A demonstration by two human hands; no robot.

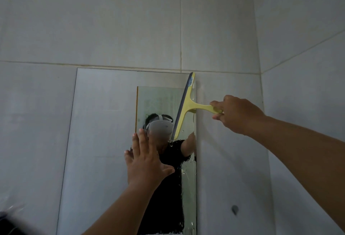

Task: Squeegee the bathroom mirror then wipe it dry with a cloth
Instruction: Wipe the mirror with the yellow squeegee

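Squeegee (183,106) held at mirror (104,122) right edge, blade near-vertical, 12-to-6 | handle gripped by right hand (235,114), nearer, at 3 o'clock | left hand (147,162) fingers spread, flat toward glass.

single head-worn view, tilted upward, close to the wall-mounted mirror (104,122) and tiled corner

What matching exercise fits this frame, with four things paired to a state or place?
Things:
1. squeegee
2. left hand
3. right hand
4. mirror

States or places:
A. fingers spread flat on the glass
B. mounted on the tiled wall
C. curled round a yellow handle
D. blade against the mirror's right edge

Pairs: 1-D, 2-A, 3-C, 4-B
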